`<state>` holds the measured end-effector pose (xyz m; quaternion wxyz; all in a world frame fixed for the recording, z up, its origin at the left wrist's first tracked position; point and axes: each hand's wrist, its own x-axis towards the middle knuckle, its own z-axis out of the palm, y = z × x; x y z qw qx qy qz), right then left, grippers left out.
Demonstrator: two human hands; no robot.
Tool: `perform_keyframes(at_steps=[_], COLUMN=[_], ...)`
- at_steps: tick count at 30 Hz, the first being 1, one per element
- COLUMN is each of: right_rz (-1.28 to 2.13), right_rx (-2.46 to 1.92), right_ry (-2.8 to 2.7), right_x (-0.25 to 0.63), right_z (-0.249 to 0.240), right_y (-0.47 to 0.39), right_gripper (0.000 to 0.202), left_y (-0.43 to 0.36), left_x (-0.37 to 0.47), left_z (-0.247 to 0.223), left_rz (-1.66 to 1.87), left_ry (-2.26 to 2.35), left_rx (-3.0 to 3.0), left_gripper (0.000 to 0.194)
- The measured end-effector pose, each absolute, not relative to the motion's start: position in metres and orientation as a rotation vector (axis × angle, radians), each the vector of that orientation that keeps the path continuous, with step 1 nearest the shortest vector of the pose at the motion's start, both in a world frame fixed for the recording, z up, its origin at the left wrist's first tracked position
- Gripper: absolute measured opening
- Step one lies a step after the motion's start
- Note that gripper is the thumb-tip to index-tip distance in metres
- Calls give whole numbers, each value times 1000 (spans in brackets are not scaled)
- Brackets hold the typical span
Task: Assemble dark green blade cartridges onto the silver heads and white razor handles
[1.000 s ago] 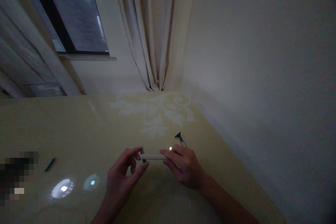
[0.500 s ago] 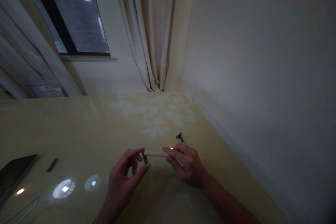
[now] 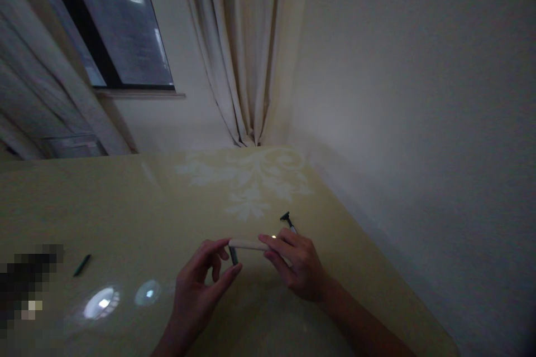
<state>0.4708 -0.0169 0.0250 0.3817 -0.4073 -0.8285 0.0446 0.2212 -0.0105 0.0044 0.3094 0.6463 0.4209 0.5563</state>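
Observation:
Between the thumb and index finger of my left hand [image 3: 205, 284] is a small dark green piece [image 3: 233, 255], held at its two ends. A pale, slim handle [image 3: 249, 245] runs sideways from the top of that piece to my right hand [image 3: 297, 265], whose fingers are closed round its other end. Just beyond my right hand lies a dark razor-like item [image 3: 286, 217] on the table, its lower part hidden behind the fingers.
The glossy yellowish table [image 3: 125, 206] has a white floral pattern. On its left lie a small dark green piece [image 3: 82, 265] and a dark, pixelated object [image 3: 25, 279]. Curtains [image 3: 243, 39], a window [image 3: 117, 22] and a wall [image 3: 397, 95] stand behind and at the right.
The green piece in my left hand has tilted slightly against the handle, and its top now sits under the handle's end. My right hand has barely moved.

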Motion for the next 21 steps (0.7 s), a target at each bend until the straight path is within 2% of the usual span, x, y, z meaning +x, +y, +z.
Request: perform_keyframes(at_steps=[21], right_rz=[69], right_rx=[-1006], right_ry=[-2143], right_x=[470], right_z=[26], right_y=[-17], right_gripper=[36], left_y=[-10], left_x=[221], left_z=[1], left_rz=[1445], left_ry=[1122], left_rx=[1703], left_gripper=[38])
